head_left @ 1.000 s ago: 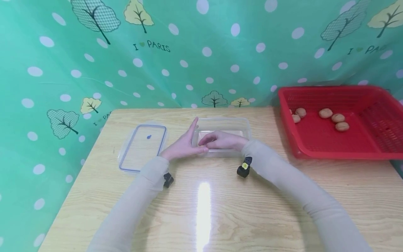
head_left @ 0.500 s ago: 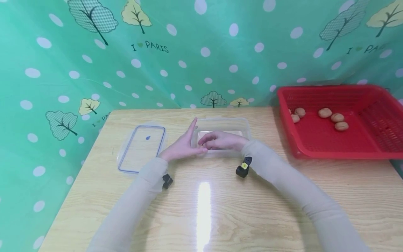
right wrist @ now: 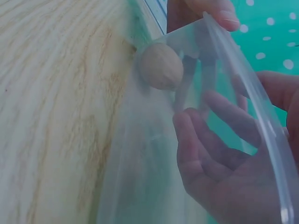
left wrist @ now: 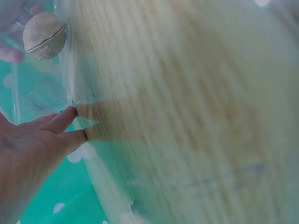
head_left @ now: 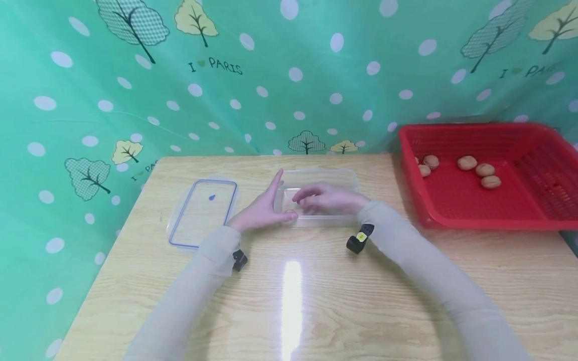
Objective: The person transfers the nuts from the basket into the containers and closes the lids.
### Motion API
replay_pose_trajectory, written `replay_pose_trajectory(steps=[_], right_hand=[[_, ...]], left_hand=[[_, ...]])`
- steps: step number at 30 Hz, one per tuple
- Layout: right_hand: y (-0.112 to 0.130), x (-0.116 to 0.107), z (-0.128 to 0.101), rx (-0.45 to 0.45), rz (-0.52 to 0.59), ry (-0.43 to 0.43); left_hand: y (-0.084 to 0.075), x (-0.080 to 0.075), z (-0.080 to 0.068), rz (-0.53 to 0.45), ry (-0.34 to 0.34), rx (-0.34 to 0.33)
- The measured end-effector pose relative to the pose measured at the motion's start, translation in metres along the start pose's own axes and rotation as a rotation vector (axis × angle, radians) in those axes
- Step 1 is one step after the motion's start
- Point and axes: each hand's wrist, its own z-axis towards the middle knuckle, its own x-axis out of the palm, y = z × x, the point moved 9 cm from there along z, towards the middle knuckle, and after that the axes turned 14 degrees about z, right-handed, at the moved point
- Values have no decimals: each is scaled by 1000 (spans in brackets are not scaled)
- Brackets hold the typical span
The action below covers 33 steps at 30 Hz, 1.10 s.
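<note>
A clear plastic food container (head_left: 322, 221) stands near the table's back edge. My left hand (head_left: 262, 208) is spread against its left end, thumb along the near corner and index finger pointing to the back. Inside the container, a walnut (right wrist: 161, 66) lies in the near left corner, mostly hidden by my left thumb in the head view. My right hand (head_left: 331, 198) is inside too, fingers loosely bent and holding nothing; in the right wrist view a gap separates its fingertips (right wrist: 181, 119) from the walnut.
A clear lid (head_left: 203, 213) with a blue seal lies left of the container. At the right stands a red plastic basket (head_left: 496, 223) with several walnuts (head_left: 485, 169) inside. A green patterned cloth (head_left: 271, 75) hangs behind the table (head_left: 361, 301).
My right hand has let go of the walnut in the corner and drawn back to the right, lifting slightly. My left hand has stayed at the container's left end.
</note>
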Motion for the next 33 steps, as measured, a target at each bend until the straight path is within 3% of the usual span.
replay_pose_trajectory(steps=[7, 14, 28, 33], right_hand=[[5, -7, -7, -9, -33, -2], [16, -13, -18, -54, -153, -11], [28, -20, -41, -95, -136, -21], [34, -23, -49, -124, -136, -24]], left_hand=[[-2, 0, 0, -4, 1, 1], [-2, 0, 1, 10, -5, 8], [-1, -1, 1, -5, -13, 18], [-8, -2, -1, -12, -7, 28]])
